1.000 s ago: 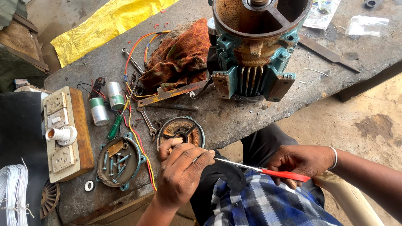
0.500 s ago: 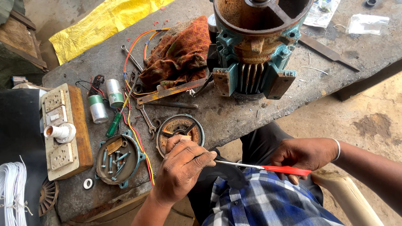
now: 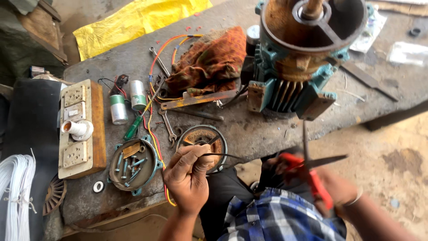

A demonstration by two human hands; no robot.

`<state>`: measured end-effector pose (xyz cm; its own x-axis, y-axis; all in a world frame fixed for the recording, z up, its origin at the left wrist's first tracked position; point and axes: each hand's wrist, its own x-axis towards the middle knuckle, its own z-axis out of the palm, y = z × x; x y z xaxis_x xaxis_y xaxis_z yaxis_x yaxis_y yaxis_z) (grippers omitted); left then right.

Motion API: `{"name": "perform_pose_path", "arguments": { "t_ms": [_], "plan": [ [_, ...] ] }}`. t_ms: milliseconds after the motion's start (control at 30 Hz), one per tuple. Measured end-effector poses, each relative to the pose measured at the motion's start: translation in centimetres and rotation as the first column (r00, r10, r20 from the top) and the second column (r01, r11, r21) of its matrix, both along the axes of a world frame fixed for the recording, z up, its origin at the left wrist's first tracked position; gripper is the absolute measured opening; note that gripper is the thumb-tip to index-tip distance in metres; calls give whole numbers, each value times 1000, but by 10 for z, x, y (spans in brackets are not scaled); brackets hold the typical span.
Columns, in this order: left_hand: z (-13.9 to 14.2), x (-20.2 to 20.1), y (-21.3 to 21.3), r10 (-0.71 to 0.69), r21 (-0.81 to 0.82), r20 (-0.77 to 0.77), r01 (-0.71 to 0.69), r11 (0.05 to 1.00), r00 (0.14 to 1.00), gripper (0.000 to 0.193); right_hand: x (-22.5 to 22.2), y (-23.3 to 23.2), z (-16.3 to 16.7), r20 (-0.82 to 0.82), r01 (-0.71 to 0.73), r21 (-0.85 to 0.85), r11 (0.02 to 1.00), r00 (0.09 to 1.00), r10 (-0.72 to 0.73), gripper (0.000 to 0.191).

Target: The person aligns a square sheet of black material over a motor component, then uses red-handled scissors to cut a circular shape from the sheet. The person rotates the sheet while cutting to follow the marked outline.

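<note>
Since the earlier frames the right hand has swung its red-handled scissors away from the left hand: before, the blades lay flat and pointed left, reaching the left fingers; now the scissors are blurred with motion, their blades spread, one standing up toward the motor and one pointing right. Both hands have also shifted right along the near edge of the bench.

The left hand is pinched shut on a thin dark wire, thumb and forefinger pressed together at its left end. That wire runs right from the fingertips, over the near edge of the bench, its free end well short of the scissors. The right hand is clenched around the scissor handles, over the lap and a blue checked cloth.

Just beyond the left fingers lies a round rusty end cover on the bench. Left of the hand sits a teal-rimmed cover filled with bolts. Farther left is a wooden switch board with sockets and a white lamp holder. Two small capacitors lie far of the bolt cover, and orange and red wires trail between them toward the near edge. A large teal motor housing stands at the far right, beside an orange rag.
</note>
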<state>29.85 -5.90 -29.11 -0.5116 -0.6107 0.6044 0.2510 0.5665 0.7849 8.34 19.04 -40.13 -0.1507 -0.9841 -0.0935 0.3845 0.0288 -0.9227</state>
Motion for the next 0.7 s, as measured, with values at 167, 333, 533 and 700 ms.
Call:
{"name": "perform_pose_path", "arguments": {
  "t_ms": [167,333,533,700],
  "plan": [
    [-45,-17,4,-137,561,-260,266,784,956,23,50,-42,-17,-256,268,-224,937,911,-322,91],
    [-67,-5,-6,-131,775,-491,501,385,861,28,62,-79,-14,-57,431,-299,852,883,-466,96],
    [-72,13,-21,-67,747,-661,664,39,747,29,76,-94,-5,254,374,-6,928,898,-360,69],
    [-75,21,-23,-40,714,-699,700,18,714,33,91,-104,-18,225,504,48,862,836,-501,41]
  ]
}}
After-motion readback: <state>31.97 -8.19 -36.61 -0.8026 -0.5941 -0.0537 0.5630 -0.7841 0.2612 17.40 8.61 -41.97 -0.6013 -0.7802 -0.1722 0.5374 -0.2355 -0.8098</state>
